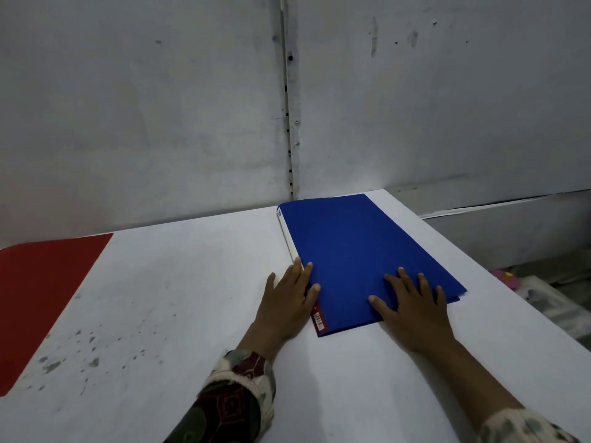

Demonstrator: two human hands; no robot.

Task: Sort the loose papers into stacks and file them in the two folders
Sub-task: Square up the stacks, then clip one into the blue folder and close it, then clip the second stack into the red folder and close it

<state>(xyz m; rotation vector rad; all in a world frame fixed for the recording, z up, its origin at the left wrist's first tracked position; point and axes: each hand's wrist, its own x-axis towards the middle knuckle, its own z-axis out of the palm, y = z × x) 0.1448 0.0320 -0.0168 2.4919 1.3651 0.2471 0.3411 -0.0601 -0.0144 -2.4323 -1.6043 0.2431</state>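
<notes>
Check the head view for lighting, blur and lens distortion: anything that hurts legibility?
Head view: dim, flat light, no glare; soft shadows under both hands; wide-angle lens bows the table edges; blue folder sharp, its spine label too small to read.

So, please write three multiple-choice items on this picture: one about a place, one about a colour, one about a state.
1. Where does the red folder lie on the table?
A. at the left edge
B. under the blue folder
C. against the right edge

2. What colour is the folder under the hands?
A. green
B. blue
C. yellow

3. In what state is the blue folder?
A. open flat
B. standing upright
C. closed, lying flat

Answers: 1 A, it reaches out of view at the left; 2 B, the left hand and right hand rest on the blue cover; 3 C, only its cover shows, with paper edges along the left side.
</notes>
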